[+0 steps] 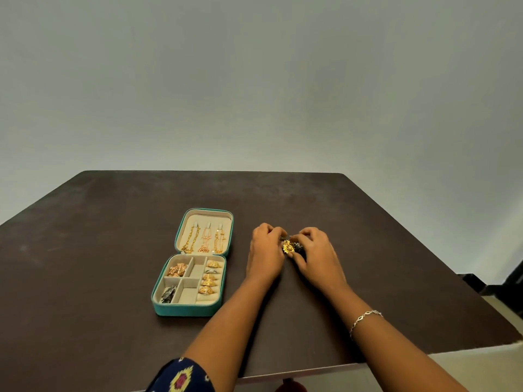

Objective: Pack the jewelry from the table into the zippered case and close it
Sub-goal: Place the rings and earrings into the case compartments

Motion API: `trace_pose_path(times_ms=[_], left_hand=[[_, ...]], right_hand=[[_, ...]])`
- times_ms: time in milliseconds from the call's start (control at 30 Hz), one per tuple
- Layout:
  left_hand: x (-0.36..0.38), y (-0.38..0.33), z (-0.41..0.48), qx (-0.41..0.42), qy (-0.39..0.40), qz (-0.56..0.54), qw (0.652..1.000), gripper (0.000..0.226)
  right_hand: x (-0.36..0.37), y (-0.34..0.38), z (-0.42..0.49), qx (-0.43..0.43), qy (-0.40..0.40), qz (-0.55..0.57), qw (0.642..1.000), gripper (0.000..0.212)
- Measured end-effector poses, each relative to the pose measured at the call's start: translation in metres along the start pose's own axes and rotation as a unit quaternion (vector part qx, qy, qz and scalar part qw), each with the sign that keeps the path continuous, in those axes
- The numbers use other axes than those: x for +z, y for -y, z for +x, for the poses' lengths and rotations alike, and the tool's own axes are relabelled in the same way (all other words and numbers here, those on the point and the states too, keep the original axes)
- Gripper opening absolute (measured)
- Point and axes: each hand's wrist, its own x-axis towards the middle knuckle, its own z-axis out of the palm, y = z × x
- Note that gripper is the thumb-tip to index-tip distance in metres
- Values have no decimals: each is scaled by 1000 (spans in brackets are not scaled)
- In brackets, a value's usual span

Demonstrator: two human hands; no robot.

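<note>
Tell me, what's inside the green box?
Inside the green case, the lid holds three chains. The tray holds gold rings, a rose-gold piece and a dark piece. Anything beneath those pieces is covered.

Left hand (264, 250) and right hand (315, 254) lie close together, fingers (309, 232) curled.

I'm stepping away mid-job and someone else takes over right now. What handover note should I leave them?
Left hand and right hand: both pinch the loose jewelry, a gold piece with dark ones, on the table right of the case.
The case lies open: three chains hang in the lid, rings sit in the right-hand roll, rose-gold pieces and a dark piece lie in left compartments.
Done: most pieces packed.
Left: put the loose jewelry in a free compartment, fold the lid over, zip shut.
</note>
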Motion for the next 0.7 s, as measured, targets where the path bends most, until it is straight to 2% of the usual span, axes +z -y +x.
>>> trace_pose_path(times_ms=[333, 467, 567, 700], left_hand=[[8, -1, 11, -10, -22, 16, 1000, 12], [7, 0, 10, -15, -30, -28, 999, 8], [4, 1, 10, -37, -48, -91, 994, 6], [2, 1, 9, -44, -54, -120, 990, 5]], right_hand=[[5, -4, 6, 68, -22, 58, 996, 15], [6, -4, 7, 80, -26, 51, 995, 7], [5, -3, 6, 83, -30, 68, 994, 7], [4, -3, 6, 68, -25, 76, 995, 10]])
